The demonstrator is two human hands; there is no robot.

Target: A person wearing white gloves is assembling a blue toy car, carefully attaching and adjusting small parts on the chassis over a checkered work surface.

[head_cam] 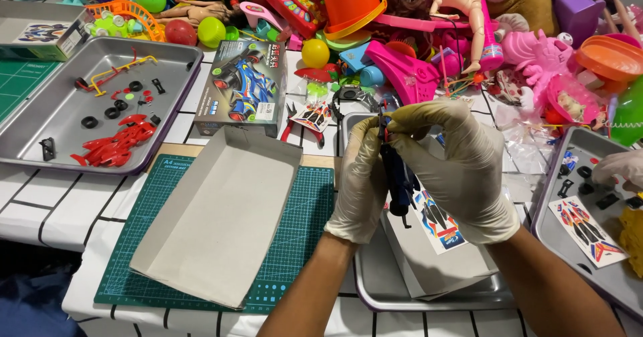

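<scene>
- Far edge of the table: blocked along its whole length by a dense toy pile; no passage there.
- Left edge: metal tray holding red and black parts occupies it.
- Centre: open grey box lid covers most of the green cutting mat; bare mat strip remains on its right.
- Between tray and car kit box: narrow gap.
- Right edge: second tray with a sticker sheet; another person's gloved hand intrudes.
- Near edge, left corner: bare tablecloth, passable.
</scene>
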